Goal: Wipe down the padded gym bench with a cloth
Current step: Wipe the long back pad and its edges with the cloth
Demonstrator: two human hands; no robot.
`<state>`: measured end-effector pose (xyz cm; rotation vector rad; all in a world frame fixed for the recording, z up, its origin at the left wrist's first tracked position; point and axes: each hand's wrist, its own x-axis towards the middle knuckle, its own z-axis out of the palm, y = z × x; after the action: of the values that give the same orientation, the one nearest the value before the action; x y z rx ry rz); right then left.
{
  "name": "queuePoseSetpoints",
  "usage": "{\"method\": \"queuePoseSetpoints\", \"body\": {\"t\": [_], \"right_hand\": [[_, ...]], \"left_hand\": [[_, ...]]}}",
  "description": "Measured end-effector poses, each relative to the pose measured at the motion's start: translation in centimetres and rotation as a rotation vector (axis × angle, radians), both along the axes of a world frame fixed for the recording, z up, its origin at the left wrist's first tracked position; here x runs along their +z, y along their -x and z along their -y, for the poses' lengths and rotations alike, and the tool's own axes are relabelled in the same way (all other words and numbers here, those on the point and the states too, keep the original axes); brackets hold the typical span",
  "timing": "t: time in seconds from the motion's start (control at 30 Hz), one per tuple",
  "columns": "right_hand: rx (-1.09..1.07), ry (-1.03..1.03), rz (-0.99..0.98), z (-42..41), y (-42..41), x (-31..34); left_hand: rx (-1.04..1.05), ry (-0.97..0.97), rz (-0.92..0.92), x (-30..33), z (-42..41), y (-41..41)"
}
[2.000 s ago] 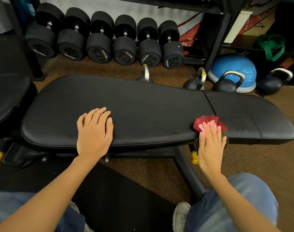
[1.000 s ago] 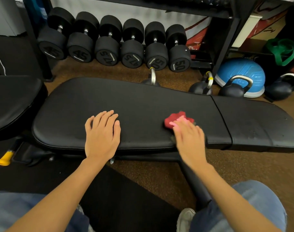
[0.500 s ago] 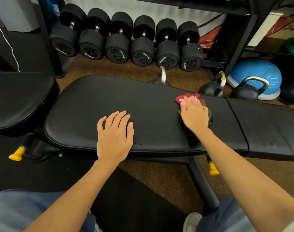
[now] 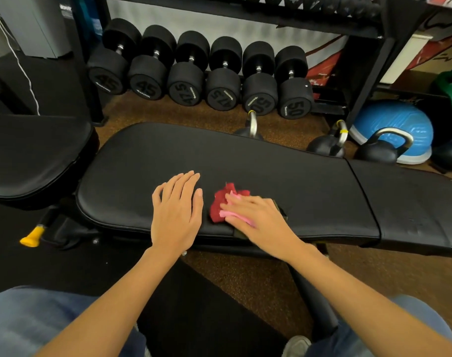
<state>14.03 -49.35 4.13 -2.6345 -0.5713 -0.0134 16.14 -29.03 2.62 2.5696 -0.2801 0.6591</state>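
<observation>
The black padded gym bench (image 4: pixel 284 176) lies across the view in front of me, a long pad and a shorter pad at the right. A crumpled red and pink cloth (image 4: pixel 221 202) sits on the long pad near its front edge. My right hand (image 4: pixel 258 217) presses flat on the cloth with straight fingers, which are blurred. My left hand (image 4: pixel 177 210) rests flat on the pad just left of the cloth, fingers straight and holding nothing.
Several black dumbbells (image 4: pixel 194 73) line the rack base behind the bench. Kettlebells (image 4: pixel 377 148) and a blue balance dome (image 4: pixel 397 124) sit on the floor at the back right. Another black pad (image 4: pixel 34 150) stands at the left. A yellow-tipped handle (image 4: pixel 30 238) sticks out under the bench.
My right hand slid the cloth from the far side of the pad back toward the front edge and leftward, close to my left hand. My left hand stayed flat on the pad.
</observation>
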Motion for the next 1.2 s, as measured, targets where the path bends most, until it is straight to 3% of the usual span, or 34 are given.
{"method": "queuePoseSetpoints", "body": {"t": [0.1,0.23,0.4,0.5,0.57,0.73,1.2], "right_hand": [[-0.008,-0.133,-0.116,1.6,2.4,1.8],[-0.261,-0.301,-0.021,5.1,2.5,3.1],[-0.615,-0.178,0.040,10.5,-0.6,2.7],[-0.737,0.099,0.069,10.8,-2.4,0.8],[-0.759,0.165,0.079,9.7,-4.1,0.3],[-0.719,0.174,0.041,4.6,-7.5,-0.1],[-0.239,0.161,0.066,-11.5,-7.2,0.1]], "left_hand": [[-0.043,0.180,0.011,0.8,-1.0,0.3],[0.094,0.156,0.069,1.1,-5.0,-0.1],[0.278,0.090,0.058,0.3,-7.8,-1.4],[0.288,0.046,0.065,0.3,-7.5,-2.3],[0.294,0.033,0.083,0.2,-7.3,-2.4],[0.353,0.101,0.072,-0.2,-7.6,-2.4],[0.376,0.153,0.057,-0.4,-8.1,-2.3]]}}
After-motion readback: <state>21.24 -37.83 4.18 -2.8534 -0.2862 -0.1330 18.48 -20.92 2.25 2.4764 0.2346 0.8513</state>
